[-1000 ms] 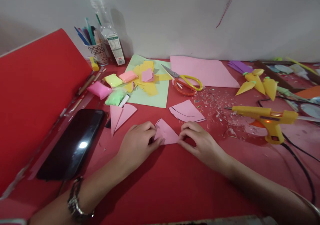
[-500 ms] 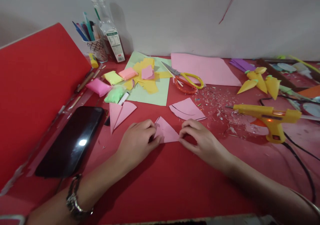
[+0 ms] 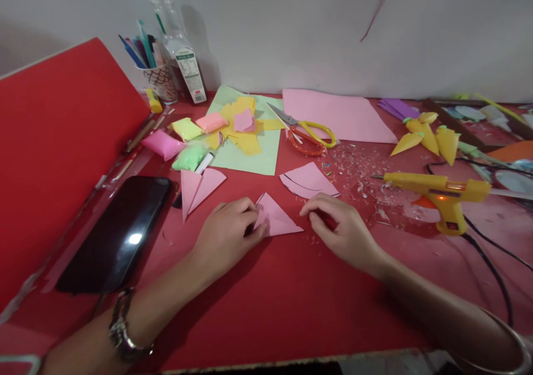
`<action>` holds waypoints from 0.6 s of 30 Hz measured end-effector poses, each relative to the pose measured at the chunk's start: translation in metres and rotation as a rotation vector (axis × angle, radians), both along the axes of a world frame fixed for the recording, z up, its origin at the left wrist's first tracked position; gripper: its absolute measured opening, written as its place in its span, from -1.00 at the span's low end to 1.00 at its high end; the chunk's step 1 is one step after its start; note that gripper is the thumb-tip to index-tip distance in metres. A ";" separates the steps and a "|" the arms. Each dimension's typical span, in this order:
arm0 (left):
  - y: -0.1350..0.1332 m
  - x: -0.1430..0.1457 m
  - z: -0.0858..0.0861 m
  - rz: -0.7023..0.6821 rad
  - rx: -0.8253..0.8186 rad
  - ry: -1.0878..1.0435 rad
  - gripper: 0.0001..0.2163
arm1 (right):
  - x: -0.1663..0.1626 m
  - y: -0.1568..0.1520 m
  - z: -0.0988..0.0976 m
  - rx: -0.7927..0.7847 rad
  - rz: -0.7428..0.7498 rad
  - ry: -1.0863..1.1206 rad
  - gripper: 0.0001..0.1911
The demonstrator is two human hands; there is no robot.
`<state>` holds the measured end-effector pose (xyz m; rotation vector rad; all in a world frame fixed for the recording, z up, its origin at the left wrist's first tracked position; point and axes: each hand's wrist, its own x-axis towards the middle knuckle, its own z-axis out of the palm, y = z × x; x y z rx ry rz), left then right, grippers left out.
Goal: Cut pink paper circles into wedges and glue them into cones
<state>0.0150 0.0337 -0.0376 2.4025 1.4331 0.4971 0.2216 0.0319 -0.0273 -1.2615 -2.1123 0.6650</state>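
Observation:
A folded piece of pink paper (image 3: 277,217) lies on the red tabletop, its pointed end towards the right. My left hand (image 3: 233,228) grips its left edge between thumb and fingers. Just off the pointed tip is my right hand (image 3: 333,222), fingers bent and a gap showing between thumb and fingers, with nothing visible in it. Beyond that hand lies a pink fan-shaped paper piece (image 3: 308,179) with dark curved lines along it. Another folded pink paper (image 3: 200,189) sits to the left of my left hand.
A yellow glue gun (image 3: 441,189) with an orange light lies at right, its cable trailing. Scissors (image 3: 306,133) rest on paper sheets at the back. A phone (image 3: 119,233) lies left. Yellow paper cones (image 3: 428,133), a bottle (image 3: 185,59) and a pen cup (image 3: 160,81) stand further off.
My right hand has let go of the pink paper's tip and shifted slightly right, away from it. My left hand stays on the paper.

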 end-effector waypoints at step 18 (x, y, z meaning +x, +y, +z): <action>0.003 -0.001 0.001 -0.009 -0.035 -0.018 -0.72 | -0.002 0.000 0.001 -0.033 0.163 -0.163 -0.89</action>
